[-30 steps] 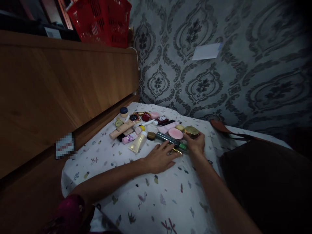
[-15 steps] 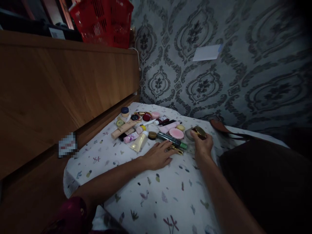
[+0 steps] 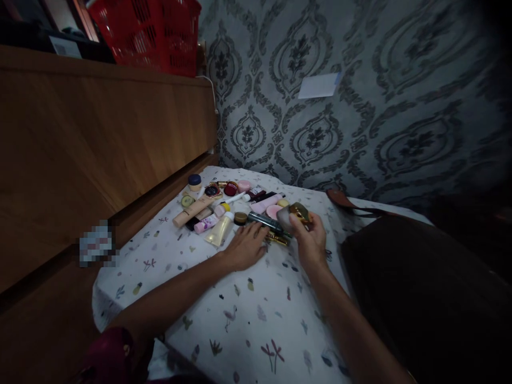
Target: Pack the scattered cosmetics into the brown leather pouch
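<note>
My right hand (image 3: 312, 237) grips a gold-lidded cosmetic jar (image 3: 301, 212) with a pale translucent body, tilted to the left. It is held at the right end of a pile of cosmetics, partly covering a round pink compact (image 3: 273, 212) and the tip of a dark green tube (image 3: 264, 221). Flat on the cloth rests my left hand (image 3: 246, 248), fingers extended at the green tube and a slim gold tube (image 3: 279, 239). Left of it are a cream squeeze tube (image 3: 220, 229), a small dark-lidded pot (image 3: 240, 218) and a beige tube (image 3: 192, 211).
A printed white cloth (image 3: 240, 314) covers the surface. Wooden furniture (image 3: 100, 133) stands on the left, with a red basket (image 3: 176, 48) on top. To the right lies a dark bag (image 3: 392, 282) with a brown strap (image 3: 340, 199). Patterned wallpaper (image 3: 256, 90) rises behind.
The view has shifted, sliding the scene leftward. My right hand has brought the jar left, closer to the pile, and tilted it. My left hand stays by the gold tube.
</note>
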A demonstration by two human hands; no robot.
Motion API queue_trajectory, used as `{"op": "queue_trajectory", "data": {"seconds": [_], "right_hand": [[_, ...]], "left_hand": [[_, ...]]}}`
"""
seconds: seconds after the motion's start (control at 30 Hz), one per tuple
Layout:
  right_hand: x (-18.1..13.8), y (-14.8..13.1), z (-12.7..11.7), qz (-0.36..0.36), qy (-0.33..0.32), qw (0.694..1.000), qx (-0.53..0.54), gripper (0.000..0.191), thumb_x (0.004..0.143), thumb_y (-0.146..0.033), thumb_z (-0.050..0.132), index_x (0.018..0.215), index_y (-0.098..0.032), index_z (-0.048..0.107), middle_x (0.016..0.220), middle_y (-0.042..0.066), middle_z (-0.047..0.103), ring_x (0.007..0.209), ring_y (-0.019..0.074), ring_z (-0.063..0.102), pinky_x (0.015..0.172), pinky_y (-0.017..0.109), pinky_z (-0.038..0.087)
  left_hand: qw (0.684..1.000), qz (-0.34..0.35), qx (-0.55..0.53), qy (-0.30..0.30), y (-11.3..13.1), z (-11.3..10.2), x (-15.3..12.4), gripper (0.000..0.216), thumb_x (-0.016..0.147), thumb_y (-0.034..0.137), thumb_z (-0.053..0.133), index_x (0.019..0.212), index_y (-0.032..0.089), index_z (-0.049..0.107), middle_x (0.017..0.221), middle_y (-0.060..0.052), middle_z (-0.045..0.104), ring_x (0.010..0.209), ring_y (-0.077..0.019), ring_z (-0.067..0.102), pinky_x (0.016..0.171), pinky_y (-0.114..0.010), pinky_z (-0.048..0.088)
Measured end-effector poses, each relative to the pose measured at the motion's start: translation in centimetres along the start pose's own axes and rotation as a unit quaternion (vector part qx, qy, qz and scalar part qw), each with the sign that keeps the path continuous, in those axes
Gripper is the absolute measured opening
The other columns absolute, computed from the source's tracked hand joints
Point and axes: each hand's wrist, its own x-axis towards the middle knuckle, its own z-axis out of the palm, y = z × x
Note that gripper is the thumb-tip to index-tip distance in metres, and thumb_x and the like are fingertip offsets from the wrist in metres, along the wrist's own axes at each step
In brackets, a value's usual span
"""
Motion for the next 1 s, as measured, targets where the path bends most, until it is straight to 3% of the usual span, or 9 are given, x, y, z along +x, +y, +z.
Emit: {"op": "queue_trajectory", "data": {"seconds": [0.13, 0.23, 0.37, 0.53, 0.67, 0.77, 1.0], "right_hand": [[-2.9, -0.8, 0.3, 0.011, -0.098, 0.995, -0.026, 0.055, 0.066, -0.054, 0.081, 0.105, -0.021, 0.062, 0.099, 0.004, 0.068, 0.092, 0.0214, 0.063, 0.087, 0.036, 0.051], [-4.4, -0.9, 0.5, 0.023, -0.18, 0.983, -0.019, 0.056, 0.066, -0.054, 0.082, 0.107, -0.022, 0.061, 0.103, 0.006, 0.069, 0.095, 0.0232, 0.064, 0.088, 0.037, 0.052], [-4.7, -0.4, 0.8, 0.02, -0.202, 0.979, -0.021, 0.058, 0.065, -0.054, 0.083, 0.109, -0.023, 0.06, 0.108, 0.007, 0.069, 0.098, 0.0248, 0.065, 0.087, 0.038, 0.054], [-4.9, 0.1, 0.6, -0.005, -0.221, 0.974, -0.048, 0.059, 0.068, -0.051, 0.082, 0.114, -0.022, 0.059, 0.113, 0.009, 0.068, 0.104, 0.0266, 0.064, 0.092, 0.041, 0.053], [-5.5, -0.3, 0.6, -0.028, -0.284, 0.954, -0.094, 0.056, 0.07, -0.049, 0.081, 0.115, -0.022, 0.059, 0.113, 0.008, 0.069, 0.104, 0.0272, 0.066, 0.094, 0.042, 0.052], [-5.7, -0.6, 0.6, -0.04, -0.323, 0.936, -0.134, 0.055, 0.072, -0.049, 0.079, 0.115, -0.022, 0.059, 0.115, 0.009, 0.07, 0.104, 0.0283, 0.067, 0.093, 0.043, 0.053], [-5.6, 0.2, 0.6, -0.074, -0.304, 0.927, -0.208, 0.061, 0.072, -0.052, 0.077, 0.122, -0.021, 0.059, 0.123, 0.012, 0.068, 0.11, 0.0326, 0.065, 0.097, 0.05, 0.05]], "left_hand": [[0.997, -0.032, 0.065, -0.009, -0.4, -0.7, -0.2, 0.048, 0.098, 0.03, 0.049, 0.142, 0.013, 0.039, 0.143, -0.018, 0.051, 0.131, -0.0297, 0.051, 0.107, -0.046, 0.044], [0.99, -0.02, 0.139, -0.03, -1.0, -1.5, -0.6, 0.036, 0.101, 0.03, 0.044, 0.13, 0.011, 0.051, 0.128, -0.017, 0.061, 0.119, -0.0296, 0.057, 0.101, -0.047, 0.046], [0.983, 0.002, 0.178, -0.039, -2.3, -2.9, -1.7, 0.026, 0.101, 0.021, 0.039, 0.112, 0.012, 0.061, 0.119, -0.016, 0.064, 0.117, -0.0301, 0.057, 0.104, -0.051, 0.041], [0.964, -0.028, 0.259, -0.045, -4.8, -4.5, -3.6, 0.037, 0.1, 0.012, 0.038, 0.133, 0.017, 0.054, 0.15, -0.018, 0.047, 0.139, -0.0335, 0.041, 0.106, -0.057, 0.038], [0.958, -0.094, 0.267, -0.048, -6.4, -5.3, -5.2, 0.05, 0.099, 0.013, 0.041, 0.149, 0.021, 0.039, 0.14, -0.015, 0.057, 0.13, -0.0315, 0.051, 0.106, -0.053, 0.039], [0.957, -0.094, 0.269, -0.06, -7.1, -5.9, -6.2, 0.051, 0.1, 0.014, 0.038, 0.151, 0.018, 0.036, 0.135, -0.015, 0.061, 0.129, -0.0301, 0.053, 0.107, -0.051, 0.039], [0.963, -0.077, 0.235, -0.105, -8.0, -8.2, -8.6, 0.054, 0.097, 0.007, 0.034, 0.149, 0.019, 0.036, 0.142, -0.014, 0.056, 0.137, -0.0313, 0.046, 0.106, -0.052, 0.039]]}}
